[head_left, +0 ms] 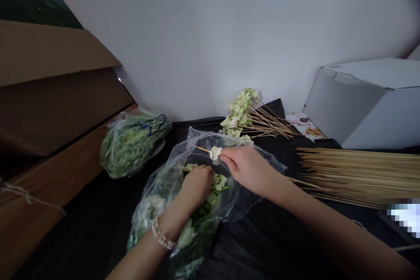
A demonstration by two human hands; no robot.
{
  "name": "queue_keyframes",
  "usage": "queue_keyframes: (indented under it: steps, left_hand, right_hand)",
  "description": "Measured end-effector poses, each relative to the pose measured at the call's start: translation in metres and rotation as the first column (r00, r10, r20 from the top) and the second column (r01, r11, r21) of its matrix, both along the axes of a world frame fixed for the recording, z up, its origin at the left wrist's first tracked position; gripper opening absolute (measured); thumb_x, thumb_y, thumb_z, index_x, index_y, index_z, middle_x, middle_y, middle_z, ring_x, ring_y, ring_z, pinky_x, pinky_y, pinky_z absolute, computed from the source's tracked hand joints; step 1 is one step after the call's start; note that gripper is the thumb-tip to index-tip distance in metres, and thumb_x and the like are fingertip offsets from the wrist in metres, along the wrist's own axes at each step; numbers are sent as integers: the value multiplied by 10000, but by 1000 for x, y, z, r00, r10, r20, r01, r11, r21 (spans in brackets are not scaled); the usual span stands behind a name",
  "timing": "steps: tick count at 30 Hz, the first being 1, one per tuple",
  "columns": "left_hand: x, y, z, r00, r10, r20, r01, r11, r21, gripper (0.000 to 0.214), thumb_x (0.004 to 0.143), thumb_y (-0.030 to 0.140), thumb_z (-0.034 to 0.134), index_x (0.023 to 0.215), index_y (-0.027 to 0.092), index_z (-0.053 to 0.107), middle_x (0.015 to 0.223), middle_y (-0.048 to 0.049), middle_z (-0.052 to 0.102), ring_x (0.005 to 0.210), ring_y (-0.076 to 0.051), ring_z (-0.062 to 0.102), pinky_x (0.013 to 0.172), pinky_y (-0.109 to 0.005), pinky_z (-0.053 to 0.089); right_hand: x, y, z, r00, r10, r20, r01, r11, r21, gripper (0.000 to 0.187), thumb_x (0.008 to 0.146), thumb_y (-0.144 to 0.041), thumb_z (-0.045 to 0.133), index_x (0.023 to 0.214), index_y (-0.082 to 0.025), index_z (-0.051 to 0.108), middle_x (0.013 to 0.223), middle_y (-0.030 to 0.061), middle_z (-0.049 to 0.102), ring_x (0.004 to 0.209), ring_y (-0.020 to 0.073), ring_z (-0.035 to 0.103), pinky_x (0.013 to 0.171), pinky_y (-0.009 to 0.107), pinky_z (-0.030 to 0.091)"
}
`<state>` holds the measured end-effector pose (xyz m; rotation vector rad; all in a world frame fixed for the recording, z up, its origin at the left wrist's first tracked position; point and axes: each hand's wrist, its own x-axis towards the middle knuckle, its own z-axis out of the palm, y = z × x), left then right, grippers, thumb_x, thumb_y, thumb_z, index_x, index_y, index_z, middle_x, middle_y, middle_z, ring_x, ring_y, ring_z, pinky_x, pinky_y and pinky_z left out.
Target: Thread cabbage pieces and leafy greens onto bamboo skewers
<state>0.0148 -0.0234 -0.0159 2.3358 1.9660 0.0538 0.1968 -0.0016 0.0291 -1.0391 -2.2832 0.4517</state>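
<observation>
My right hand [244, 167] is closed around a thin wooden skewer [202, 149], whose tip points left. A pale piece of cabbage [215, 153] is threaded on it just beyond my fingertips. My left hand [198, 183], with a beaded bracelet at the wrist, reaches into an open clear plastic bag [157, 183]. Its fingers are curled down among the green and whitish leaves [213, 199], and their tips are hidden. Behind the bag lies a pile of finished skewers [241, 111] with pale green leaves bunched at one end.
A thick bundle of bare skewers [361, 175] lies at the right. On the left rests a tied bag of greens [131, 140] beside a large cardboard box [59, 96]. A white box [367, 100] stands at the back right, and black sheeting [262, 236] covers the surface.
</observation>
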Motion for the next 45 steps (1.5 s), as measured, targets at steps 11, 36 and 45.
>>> queue_keyframes:
  steps: [11, 36, 45]
  left_hand:
    - [-6, 2, -9, 980, -33, 198, 18, 997, 78, 378, 745, 30, 533, 1081, 179, 622, 969, -85, 653, 903, -231, 623, 822, -343, 473]
    - [-18, 11, 13, -152, 194, 969, -179, 959, -220, 429, 632, 332, 861, 945, 122, 656, 869, -73, 773, 831, -175, 732, 790, -275, 589]
    - [-16, 10, 12, -160, 162, 974, -212, 958, -194, 387, 670, 326, 843, 923, 139, 618, 848, -59, 774, 830, -172, 741, 797, -282, 595]
  right_hand:
    - [0, 1, -1, 1000, 8, 3, -8, 1000, 7, 212, 929, -182, 478, 791, -181, 639, 754, 25, 672, 650, 123, 521, 629, 277, 300]
    - [15, 1, 11, 974, -53, 220, 47, 998, 29, 260, 891, -223, 494, 662, -184, 611, 566, -11, 539, 514, 84, 338, 538, 288, 161]
    - [10, 1, 5, 958, -85, 274, 81, 996, 25, 243, 894, -242, 501, 720, -195, 663, 593, 2, 546, 528, 96, 286, 539, 285, 147]
